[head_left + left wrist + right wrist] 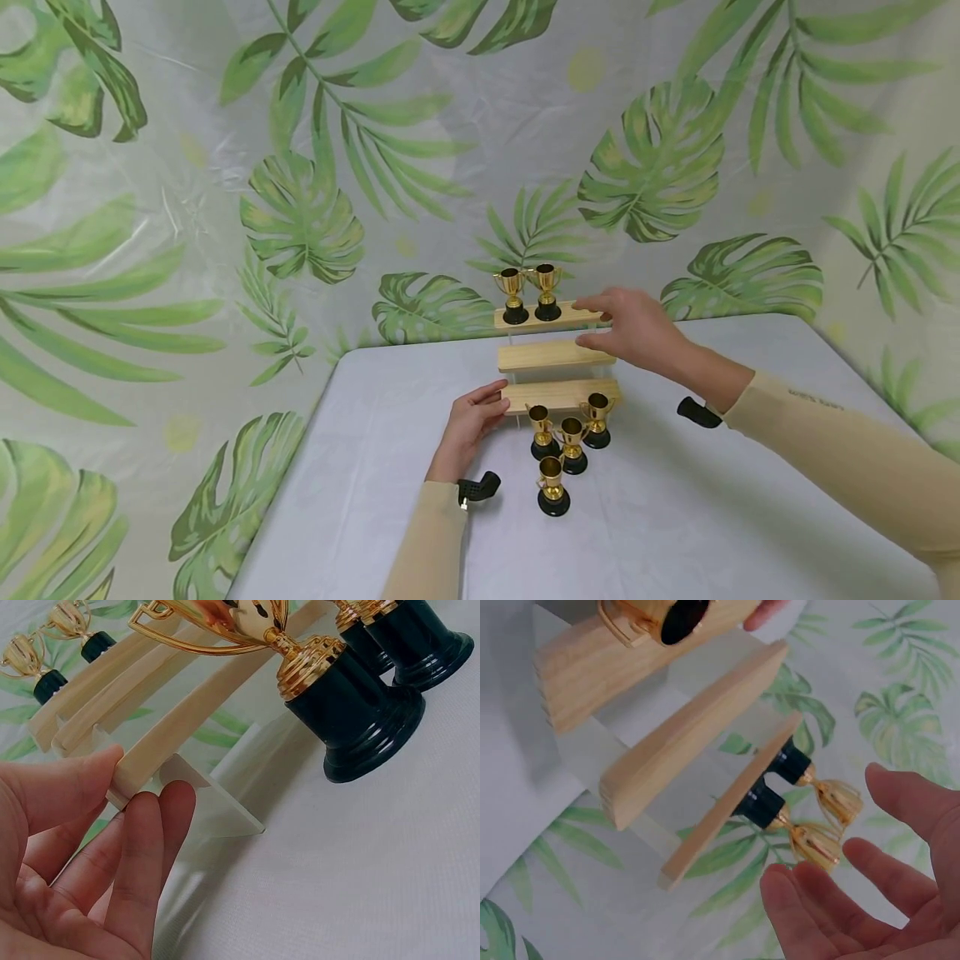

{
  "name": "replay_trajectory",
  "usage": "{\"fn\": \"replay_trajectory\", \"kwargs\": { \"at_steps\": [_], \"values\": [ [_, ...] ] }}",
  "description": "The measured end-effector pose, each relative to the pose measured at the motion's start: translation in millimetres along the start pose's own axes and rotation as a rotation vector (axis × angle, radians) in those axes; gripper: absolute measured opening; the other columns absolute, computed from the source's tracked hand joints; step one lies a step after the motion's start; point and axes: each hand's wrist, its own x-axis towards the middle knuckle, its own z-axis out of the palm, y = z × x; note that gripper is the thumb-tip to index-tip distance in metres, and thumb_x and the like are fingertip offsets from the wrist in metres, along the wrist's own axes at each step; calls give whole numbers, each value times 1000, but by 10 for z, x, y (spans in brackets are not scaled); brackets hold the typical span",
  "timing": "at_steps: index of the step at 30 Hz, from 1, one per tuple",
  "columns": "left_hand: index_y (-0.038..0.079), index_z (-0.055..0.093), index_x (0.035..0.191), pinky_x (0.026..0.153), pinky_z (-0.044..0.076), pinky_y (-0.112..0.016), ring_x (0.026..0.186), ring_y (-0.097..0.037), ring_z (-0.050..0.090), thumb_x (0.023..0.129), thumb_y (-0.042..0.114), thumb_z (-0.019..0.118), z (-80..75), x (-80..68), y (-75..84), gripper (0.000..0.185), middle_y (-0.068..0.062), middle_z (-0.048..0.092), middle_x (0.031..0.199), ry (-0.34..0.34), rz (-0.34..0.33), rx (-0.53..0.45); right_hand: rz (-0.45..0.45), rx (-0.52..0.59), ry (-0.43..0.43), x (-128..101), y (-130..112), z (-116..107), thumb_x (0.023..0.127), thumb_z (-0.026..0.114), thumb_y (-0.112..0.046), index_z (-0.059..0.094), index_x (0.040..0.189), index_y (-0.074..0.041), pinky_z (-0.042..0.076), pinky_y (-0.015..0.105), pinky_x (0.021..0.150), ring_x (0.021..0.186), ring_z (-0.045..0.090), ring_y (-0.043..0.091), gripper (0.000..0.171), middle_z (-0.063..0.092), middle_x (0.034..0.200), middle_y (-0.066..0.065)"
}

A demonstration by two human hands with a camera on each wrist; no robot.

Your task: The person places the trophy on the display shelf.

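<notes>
A three-step wooden stand [553, 355] on clear supports sits at the back of the table. Two gold trophy cups with black bases [530, 293] stand on its top step [727, 802]. Several more gold cups [566, 446] stand on the table in front of the bottom step. My left hand [471, 423] touches the left end of the bottom step [146, 761] with straight fingers [142, 847]. My right hand [628, 327] hovers open beside the right end of the top and middle steps, holding nothing [855, 900].
The table [675, 517] carries a white cloth. Leaf-print sheeting [300, 192] hangs close behind and to both sides. A black wrist-camera mount shows at each wrist [477, 487] [697, 412].
</notes>
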Motion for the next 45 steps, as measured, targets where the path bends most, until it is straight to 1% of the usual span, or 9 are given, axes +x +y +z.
{"fn": "replay_trajectory", "kwargs": {
  "at_steps": [3,7,12,16,21,24,33,37,45],
  "values": [
    [6,69,129,81,56,-26,93,-11,67,87,5,78,3,2,2,43,-10,68,123,-1,4,-3,-14,-25,-9,-68,11,44,84,84,-30,69,130,-13,54,41,68,89,63,23,52,69,113,8],
    [5,69,130,81,56,-26,93,-11,67,87,5,78,4,3,4,43,-10,68,124,2,8,1,-19,-17,-22,-150,24,102,83,85,-29,70,129,-13,55,41,68,90,65,26,51,69,110,7],
    [6,69,129,81,56,-26,94,-11,67,87,6,79,2,0,10,43,-10,68,123,9,7,4,-8,13,-47,-245,22,170,84,84,-28,70,128,-12,56,41,67,94,67,29,49,69,117,10],
    [7,70,129,81,56,-26,94,-11,67,87,5,79,3,-1,14,43,-9,68,123,10,2,0,12,22,-71,-320,22,234,84,83,-29,71,127,-12,56,39,66,93,66,27,48,69,118,11],
    [7,70,128,79,56,-25,92,-11,67,87,5,79,8,-3,16,42,-9,69,121,12,-1,1,22,16,-98,-405,20,311,83,84,-31,71,126,-12,53,35,66,89,63,20,49,70,114,5],
    [8,70,128,79,56,-25,92,-11,67,87,4,78,10,-2,14,42,-9,70,120,10,0,2,21,19,-105,-448,22,350,82,85,-30,72,125,-12,52,34,64,87,62,19,48,70,111,4],
    [8,70,128,80,56,-26,92,-12,67,86,5,78,4,11,6,43,-11,70,118,1,-4,-4,33,13,-140,-514,51,471,81,86,-30,74,120,-11,53,35,66,88,64,22,45,71,100,2],
    [7,69,129,80,56,-26,92,-11,67,87,5,78,2,11,-1,43,-12,70,119,-2,3,-1,17,4,-156,-544,76,522,81,86,-30,75,117,-11,54,36,67,88,65,23,42,72,99,4],
    [7,70,129,80,56,-26,93,-11,68,86,5,79,7,11,-13,44,-11,69,122,-2,1,-7,24,-1,-174,-575,110,601,81,85,-26,76,115,-10,54,34,64,88,66,23,39,73,99,1]
  ]
}}
